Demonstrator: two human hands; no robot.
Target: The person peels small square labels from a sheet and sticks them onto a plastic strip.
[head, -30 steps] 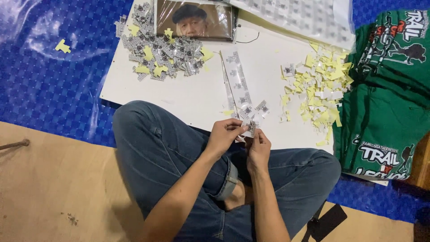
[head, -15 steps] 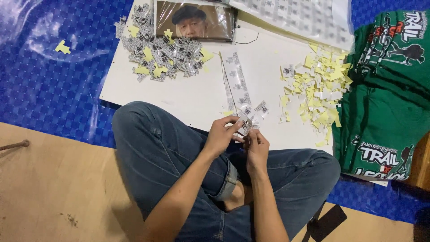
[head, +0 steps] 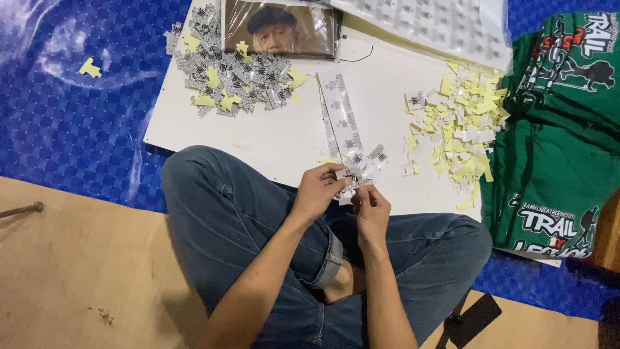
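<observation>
Near the far left corner of the white board lies a heap of small printed stickers mixed with yellow backing scraps, with a framed photograph just beyond it at the far edge. At the middle of the near edge, the left hand curls its fingers shut, pinching one small printed sticker piece from the left, while the right hand pinches the same piece from below, thumb and fingertips pressed together, both just under the near end of a long sticker strip. Toward the right edge a loose pile of yellow scraps spreads out, and folded green shirts lie beside the board.
</observation>
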